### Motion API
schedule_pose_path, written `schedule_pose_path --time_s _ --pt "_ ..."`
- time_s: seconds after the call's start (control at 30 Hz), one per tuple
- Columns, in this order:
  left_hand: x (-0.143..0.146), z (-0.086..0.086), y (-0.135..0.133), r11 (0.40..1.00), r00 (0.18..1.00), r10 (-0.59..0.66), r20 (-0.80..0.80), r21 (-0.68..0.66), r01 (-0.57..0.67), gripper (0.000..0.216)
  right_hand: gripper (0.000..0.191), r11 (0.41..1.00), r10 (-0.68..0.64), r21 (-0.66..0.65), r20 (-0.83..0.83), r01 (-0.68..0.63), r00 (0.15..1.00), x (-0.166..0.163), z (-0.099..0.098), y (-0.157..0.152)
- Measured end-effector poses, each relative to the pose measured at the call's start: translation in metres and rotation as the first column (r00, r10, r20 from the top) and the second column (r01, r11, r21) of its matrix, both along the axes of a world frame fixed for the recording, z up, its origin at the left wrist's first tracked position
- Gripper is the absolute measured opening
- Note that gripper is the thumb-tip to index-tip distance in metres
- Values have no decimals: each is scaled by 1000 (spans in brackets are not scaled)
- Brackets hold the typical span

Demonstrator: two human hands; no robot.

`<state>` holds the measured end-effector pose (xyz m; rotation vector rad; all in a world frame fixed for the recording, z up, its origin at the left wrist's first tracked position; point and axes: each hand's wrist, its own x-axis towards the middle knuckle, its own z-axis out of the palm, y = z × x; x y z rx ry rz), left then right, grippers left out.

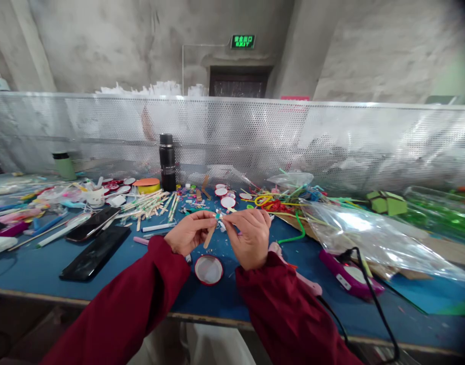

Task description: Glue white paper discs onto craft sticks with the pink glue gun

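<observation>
In the middle of the table my left hand [190, 232] pinches a wooden craft stick [209, 236], which slants down below the fingers. A small teal piece [218, 216] shows at the stick's upper end, between the two hands. My right hand [251, 235] has its thumb and forefinger pinched right beside it; what they grip is too small to name. Below the hands a round jar lid [208, 270] with a red rim lies on the blue table. Just right of my right wrist is a pink tool [308, 284], partly hidden by the sleeve.
Two dark phones [95, 253] lie at the left. Behind them are loose craft sticks [152, 204] and a black thermos [167, 163]. A purple device [350, 276] with a black cable, a clear plastic bag [354, 228] and coloured pipe cleaners [270, 202] occupy the right. A perforated metal screen [232, 137] borders the back.
</observation>
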<state>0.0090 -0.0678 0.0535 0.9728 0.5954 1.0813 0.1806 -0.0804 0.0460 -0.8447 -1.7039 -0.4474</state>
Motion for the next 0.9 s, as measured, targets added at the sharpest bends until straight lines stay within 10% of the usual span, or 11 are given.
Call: schedule_pose_path --time_s 0.9 --pt "1 2 -3 1000 1000 -15 -6 -8 15 29 8 999 19 -44 -11 -19 1000 -2 0 -2"
